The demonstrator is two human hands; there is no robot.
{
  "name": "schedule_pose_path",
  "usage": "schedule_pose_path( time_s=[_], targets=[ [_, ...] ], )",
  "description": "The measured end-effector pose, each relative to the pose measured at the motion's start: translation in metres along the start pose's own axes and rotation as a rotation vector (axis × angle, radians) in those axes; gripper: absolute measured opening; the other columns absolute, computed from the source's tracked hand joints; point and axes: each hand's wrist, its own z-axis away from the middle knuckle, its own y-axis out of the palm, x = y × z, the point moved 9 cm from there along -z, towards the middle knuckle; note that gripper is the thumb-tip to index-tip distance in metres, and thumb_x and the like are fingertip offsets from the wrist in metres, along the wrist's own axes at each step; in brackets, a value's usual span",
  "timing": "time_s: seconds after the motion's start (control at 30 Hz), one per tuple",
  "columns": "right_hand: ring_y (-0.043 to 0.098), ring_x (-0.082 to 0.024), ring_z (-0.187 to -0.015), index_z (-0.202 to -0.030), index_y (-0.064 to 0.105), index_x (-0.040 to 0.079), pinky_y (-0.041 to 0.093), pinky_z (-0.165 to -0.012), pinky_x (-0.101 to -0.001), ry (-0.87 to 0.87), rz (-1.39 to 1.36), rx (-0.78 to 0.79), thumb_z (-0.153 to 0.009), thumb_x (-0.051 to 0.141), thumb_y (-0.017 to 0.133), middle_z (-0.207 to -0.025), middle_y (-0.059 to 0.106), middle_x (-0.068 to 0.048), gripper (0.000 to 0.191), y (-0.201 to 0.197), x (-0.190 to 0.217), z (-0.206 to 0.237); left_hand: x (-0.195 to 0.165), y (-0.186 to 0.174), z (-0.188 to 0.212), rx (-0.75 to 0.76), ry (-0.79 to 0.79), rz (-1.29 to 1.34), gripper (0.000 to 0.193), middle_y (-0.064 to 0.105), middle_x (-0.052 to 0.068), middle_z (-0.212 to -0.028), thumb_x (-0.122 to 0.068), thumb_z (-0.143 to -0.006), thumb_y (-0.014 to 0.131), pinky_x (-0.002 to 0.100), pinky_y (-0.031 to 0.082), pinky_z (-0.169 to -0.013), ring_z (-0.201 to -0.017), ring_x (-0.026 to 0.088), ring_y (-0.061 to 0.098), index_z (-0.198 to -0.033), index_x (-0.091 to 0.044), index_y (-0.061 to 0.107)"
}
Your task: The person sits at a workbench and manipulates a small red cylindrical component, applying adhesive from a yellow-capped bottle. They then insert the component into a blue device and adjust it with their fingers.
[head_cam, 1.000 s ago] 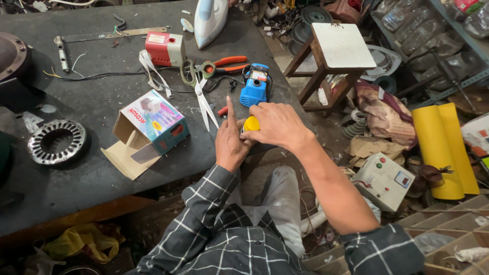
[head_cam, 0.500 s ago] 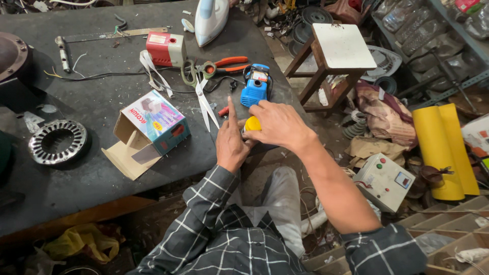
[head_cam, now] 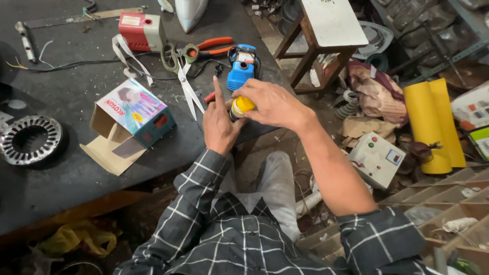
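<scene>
My right hand (head_cam: pixel 270 103) is closed over a small yellow and white object (head_cam: pixel 240 107) at the near edge of the dark workbench (head_cam: pixel 71 168). My left hand (head_cam: pixel 218 125) steadies the same object from the left, palm against it and forefinger pointing up. Just beyond my hands lies a small blue pump-like device (head_cam: pixel 243 67). A pair of scissors (head_cam: pixel 187 86) lies left of my left hand. An open cardboard box (head_cam: pixel 131 122) with a colourful lid sits further left. Most of the yellow object is hidden by my fingers.
On the bench stand a red and white box (head_cam: pixel 141 31), orange-handled pliers (head_cam: pixel 214 45), an iron (head_cam: pixel 189 10) and a round metal stator (head_cam: pixel 29 140). A wooden stool (head_cam: pixel 326 35), yellow sheets (head_cam: pixel 433 122) and a white control box (head_cam: pixel 376 159) crowd the floor at right.
Both hands stay on the yellow object with only slight shifts. The view has drifted a little.
</scene>
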Motion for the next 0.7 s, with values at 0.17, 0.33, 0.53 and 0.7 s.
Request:
schedule_pose_path(
  time_s=[0.17, 0.33, 0.53, 0.7],
  targets=[
    [0.066, -0.037, -0.111, -0.138, 0.060, 0.009, 0.054, -0.092, -0.0446, 0.015, -0.075, -0.111, -0.081, 0.018, 0.081, -0.126, 0.066, -0.014, 0.061, -0.008, 0.001, 0.011, -0.015, -0.005, 0.003, -0.050, 0.162, -0.049, 0.123, 0.075, 0.008, -0.111, -0.022, -0.075, 0.088, 0.046, 0.049, -0.088, -0.101, 0.035, 0.064, -0.165, -0.002, 0.007],
    [0.069, -0.029, -0.109, -0.143, 0.058, 0.008, 0.057, -0.091, -0.0384, 0.169, -0.141, -0.200, -0.087, 0.016, 0.083, -0.129, 0.068, -0.013, 0.061, -0.019, -0.039, 0.069, 0.006, 0.011, 0.005, 0.033, -0.013, -0.068, 0.126, 0.073, 0.010, -0.106, -0.022, -0.074, 0.096, 0.044, 0.049, -0.084, -0.097, 0.033, 0.064, -0.164, -0.005, 0.009],
    [0.073, -0.020, -0.104, -0.137, 0.063, 0.007, 0.059, -0.086, -0.0316, 0.672, -0.245, -0.471, -0.091, 0.009, 0.078, -0.121, 0.073, -0.011, 0.049, 0.002, -0.169, 0.244, 0.009, 0.035, 0.010, 0.081, 0.021, -0.078, 0.122, 0.075, 0.009, -0.111, -0.010, -0.086, 0.093, 0.040, 0.052, -0.107, -0.105, 0.025, 0.071, -0.166, -0.006, 0.002],
    [0.072, -0.033, -0.102, -0.118, 0.071, 0.005, 0.055, -0.088, -0.0407, 1.145, -0.052, -0.456, -0.088, 0.013, 0.079, -0.109, 0.076, -0.018, 0.032, 0.123, -0.272, 0.421, 0.009, 0.058, 0.014, 0.135, 0.092, -0.143, 0.106, 0.072, 0.008, -0.111, -0.004, -0.097, 0.079, 0.037, 0.036, -0.131, -0.108, 0.020, 0.070, -0.164, -0.008, -0.003]
  ],
)
